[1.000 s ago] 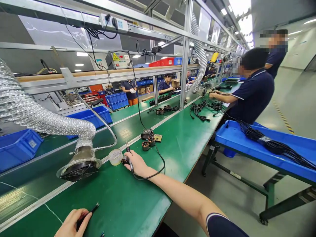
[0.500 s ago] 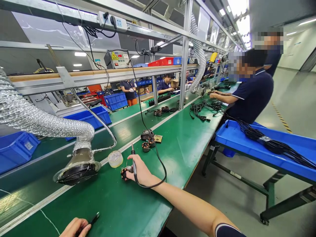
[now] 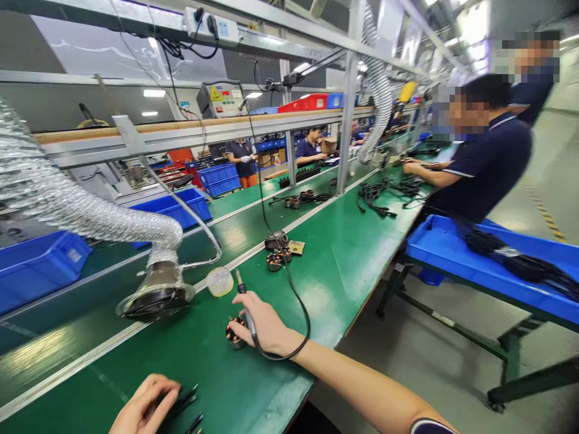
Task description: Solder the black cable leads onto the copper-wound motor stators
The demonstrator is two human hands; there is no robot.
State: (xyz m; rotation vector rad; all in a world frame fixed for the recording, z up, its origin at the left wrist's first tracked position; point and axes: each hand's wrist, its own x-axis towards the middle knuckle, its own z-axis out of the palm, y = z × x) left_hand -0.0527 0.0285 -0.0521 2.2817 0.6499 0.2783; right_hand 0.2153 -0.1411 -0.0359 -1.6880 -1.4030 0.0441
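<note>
My right hand (image 3: 269, 325) is closed around a soldering iron (image 3: 249, 319), its tip pointing up and away toward a round tub (image 3: 219, 281) of pale material. The thumb of that hand lies over a copper-wound motor stator (image 3: 236, 342) on the green bench; whether it presses on it I cannot tell. At the lower left, my left hand (image 3: 147, 404) has its fingers pinched on a black cable (image 3: 181, 402), slightly blurred. Another dark cable end (image 3: 195, 424) lies just beside it. Further up the bench, more stators (image 3: 274, 261) stand by a dark metal part (image 3: 275, 240).
A fume extractor hood (image 3: 158, 295) hangs over the left of the bench on a foil duct (image 3: 113, 211). The iron's cord (image 3: 289, 274) loops past my right wrist. A co-worker (image 3: 484, 150) sits beyond a blue cart tray (image 3: 452, 247). Black cables (image 3: 384, 193) lie farther along.
The view has shifted a little. My right hand and the iron have come slightly lower, with the stator. My left hand has moved up and right, and a second cable end now shows.
</note>
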